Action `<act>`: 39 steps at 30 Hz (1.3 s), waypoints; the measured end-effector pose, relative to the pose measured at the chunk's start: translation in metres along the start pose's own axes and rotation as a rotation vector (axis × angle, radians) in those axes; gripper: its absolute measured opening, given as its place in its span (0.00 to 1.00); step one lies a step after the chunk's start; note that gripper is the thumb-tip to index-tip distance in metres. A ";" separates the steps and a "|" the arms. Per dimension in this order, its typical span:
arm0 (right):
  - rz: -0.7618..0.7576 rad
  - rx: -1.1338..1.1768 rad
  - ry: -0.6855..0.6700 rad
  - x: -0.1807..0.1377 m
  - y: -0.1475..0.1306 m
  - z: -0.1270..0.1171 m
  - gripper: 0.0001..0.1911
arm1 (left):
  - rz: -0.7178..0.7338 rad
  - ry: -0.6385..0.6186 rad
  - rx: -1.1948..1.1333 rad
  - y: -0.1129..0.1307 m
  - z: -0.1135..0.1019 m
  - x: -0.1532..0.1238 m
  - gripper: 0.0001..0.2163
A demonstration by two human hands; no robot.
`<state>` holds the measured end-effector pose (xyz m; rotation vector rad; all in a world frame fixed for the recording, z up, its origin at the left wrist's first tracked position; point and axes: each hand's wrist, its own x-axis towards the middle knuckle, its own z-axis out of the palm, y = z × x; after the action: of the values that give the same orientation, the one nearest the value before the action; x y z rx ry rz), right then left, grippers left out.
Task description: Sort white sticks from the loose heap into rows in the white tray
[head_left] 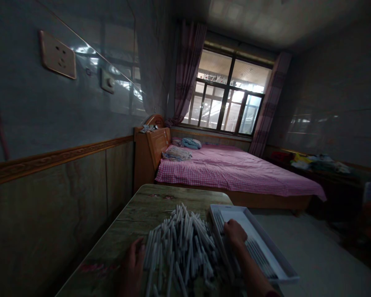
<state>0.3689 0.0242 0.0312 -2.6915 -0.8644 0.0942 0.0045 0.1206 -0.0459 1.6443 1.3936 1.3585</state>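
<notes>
A heap of thin white pen-like sticks (pixel 185 243) lies loose on the table, pointing many ways. Beside the heap's left edge is my left hand (pixel 133 264), its fingers apart and nothing visibly gripped. A shallow white tray (pixel 275 247) stands at the heap's right, with similar sticks (pixel 259 258) laid in rows inside. Over the tray's left part, my right hand (pixel 235 234) is closed with the fingers curled down. Whatever it may hold is hidden beneath the fingers.
The marble-patterned table (pixel 123 222) has rounded far corners; the tray lies along its right edge. Beyond stands a bed (pixel 228 169) with a pink checked cover and wooden headboard (pixel 151 156). A tiled wall (pixel 64 214) runs along the left.
</notes>
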 end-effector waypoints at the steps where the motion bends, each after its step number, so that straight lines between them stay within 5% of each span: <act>1: -0.010 0.001 0.001 -0.001 -0.001 0.001 0.17 | 0.013 0.008 0.007 -0.002 0.001 0.000 0.16; 12: -0.186 0.140 0.017 -0.024 -0.009 -0.023 0.19 | -0.030 -0.080 0.046 -0.005 0.006 0.000 0.15; 20: -0.603 0.436 0.055 -0.132 0.011 -0.006 0.15 | 0.017 -0.223 0.153 0.014 -0.002 -0.005 0.14; 27: -0.489 0.323 0.035 -0.202 0.052 0.022 0.19 | 0.090 -0.276 0.161 0.035 -0.009 -0.014 0.14; 39: -0.432 0.020 0.038 -0.218 0.037 0.014 0.19 | -0.065 -0.172 -0.036 0.037 -0.009 -0.013 0.10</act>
<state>0.2100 -0.1263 -0.0003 -2.4159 -1.3974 -0.0449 0.0099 0.0962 -0.0145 1.6365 1.3028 1.1700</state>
